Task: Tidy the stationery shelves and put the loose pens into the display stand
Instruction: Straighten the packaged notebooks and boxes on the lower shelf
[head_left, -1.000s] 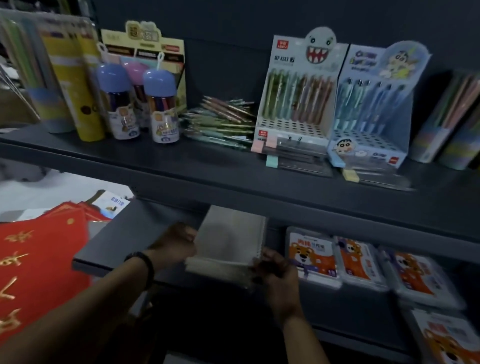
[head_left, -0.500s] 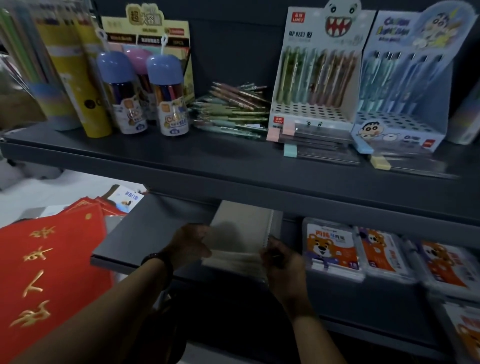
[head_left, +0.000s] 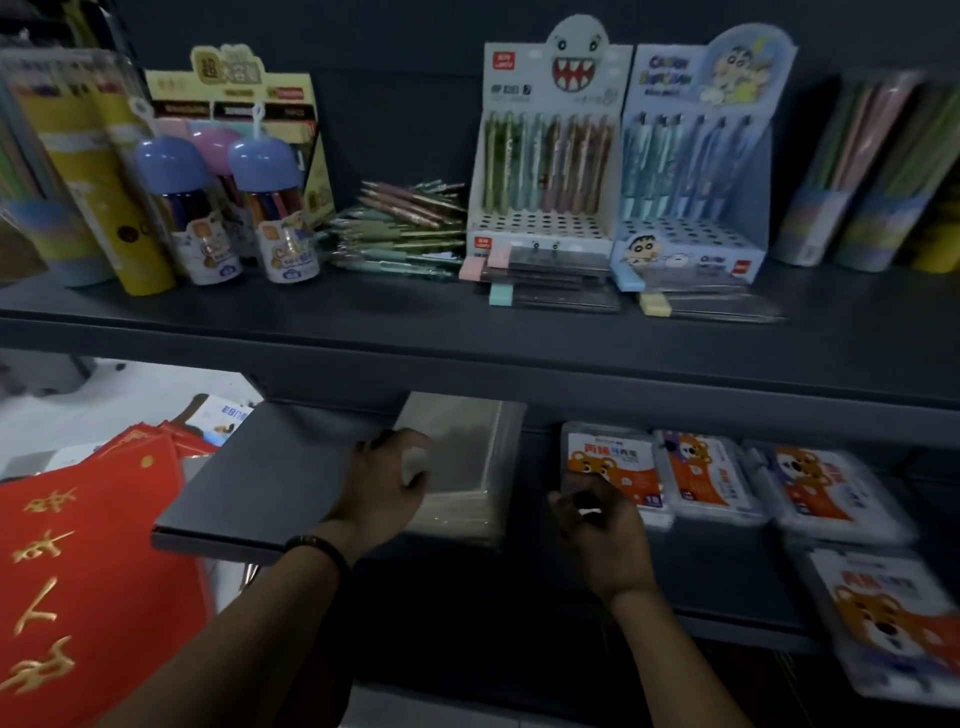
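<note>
Several loose pens (head_left: 405, 228) lie piled on the upper shelf (head_left: 363, 332), just left of the white monster-face display stand (head_left: 545, 156). A blue cartoon display stand (head_left: 696, 156) stands beside it. Both stands hold rows of pens. Down on the lower shelf (head_left: 249, 483), my left hand (head_left: 382, 483) grips the left edge of a pale stack of notebooks (head_left: 467, 457). My right hand (head_left: 597, 525) hovers to the right of the stack, apart from it, with loosely curled fingers that hold nothing.
Capsule-topped pen tubs (head_left: 176, 208) and tall yellow packs (head_left: 93, 171) fill the upper shelf's left. Flat clear cases (head_left: 556, 291) lie in front of the stands. Bear-print packs (head_left: 613, 467) line the lower shelf on the right. Red sheets with gold characters (head_left: 78, 571) lie at lower left.
My right hand has let go of the stack's front right corner and moved right. The stack sits further back on the shelf. The view has moved closer.
</note>
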